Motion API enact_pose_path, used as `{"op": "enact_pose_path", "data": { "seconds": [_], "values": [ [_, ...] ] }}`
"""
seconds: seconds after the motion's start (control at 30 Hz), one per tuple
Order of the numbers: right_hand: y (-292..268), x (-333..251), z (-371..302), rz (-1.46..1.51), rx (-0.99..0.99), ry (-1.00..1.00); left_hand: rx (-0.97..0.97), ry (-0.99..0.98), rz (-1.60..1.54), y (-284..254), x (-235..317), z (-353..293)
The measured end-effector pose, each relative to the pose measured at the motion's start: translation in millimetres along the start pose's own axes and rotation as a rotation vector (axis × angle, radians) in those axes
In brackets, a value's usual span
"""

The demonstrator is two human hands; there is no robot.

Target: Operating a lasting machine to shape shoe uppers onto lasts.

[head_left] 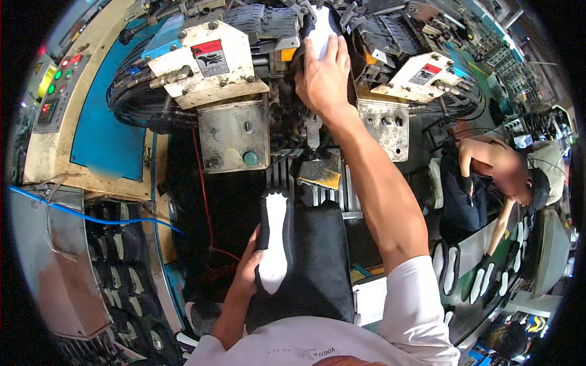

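My left hand (247, 262) is closed around the side of a black shoe upper (266, 219), held low in front of my body. Its white insole (275, 250) faces up, and the thumb presses on the insole's edge. Ahead, my right arm reaches into the middle of a machine. There my right hand (323, 76) grips a second shoe upper, its fingers laid over the white insole (321, 27). That shoe sits between the machine's metal clamps, and its near end is hidden under my palm.
Dirty cream guards (210, 61) with hoses flank the machine's centre. A button panel (61, 88) stands at left, above a rack of shoe uppers (125, 287). A black pad (320, 262) lies before me. At right a co-worker (488, 171) reaches over a bench with more shoes (482, 283).
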State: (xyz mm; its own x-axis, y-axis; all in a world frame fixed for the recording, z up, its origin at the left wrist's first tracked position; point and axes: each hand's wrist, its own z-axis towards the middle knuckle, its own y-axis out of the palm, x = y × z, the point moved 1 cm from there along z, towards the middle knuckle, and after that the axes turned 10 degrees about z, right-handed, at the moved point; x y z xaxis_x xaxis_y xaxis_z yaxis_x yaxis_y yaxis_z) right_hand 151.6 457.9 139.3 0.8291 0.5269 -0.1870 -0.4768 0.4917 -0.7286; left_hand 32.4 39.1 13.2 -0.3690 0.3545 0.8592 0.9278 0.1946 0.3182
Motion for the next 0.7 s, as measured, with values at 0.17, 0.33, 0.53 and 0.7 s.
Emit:
{"op": "enact_pose_path", "data": {
  "seconds": [0.17, 0.33, 0.53, 0.7],
  "values": [
    [-24, -20, 16, 0.105, -0.097, 0.054, -0.157, 0.051, -0.099, -1, 5, -1],
    [-20, -13, 14, -0.13, -0.211, -0.041, -0.094, 0.139, -0.222, -11, 17, -51],
    [-40, -38, -120, 0.486, -0.057, -0.233, 0.156, 0.165, -0.263, -59, 6, -153],
    [27, 73, -412, 0.336, -0.552, -0.092, 0.637, 0.123, 0.058, -92, 3, -223]
  ]
}}
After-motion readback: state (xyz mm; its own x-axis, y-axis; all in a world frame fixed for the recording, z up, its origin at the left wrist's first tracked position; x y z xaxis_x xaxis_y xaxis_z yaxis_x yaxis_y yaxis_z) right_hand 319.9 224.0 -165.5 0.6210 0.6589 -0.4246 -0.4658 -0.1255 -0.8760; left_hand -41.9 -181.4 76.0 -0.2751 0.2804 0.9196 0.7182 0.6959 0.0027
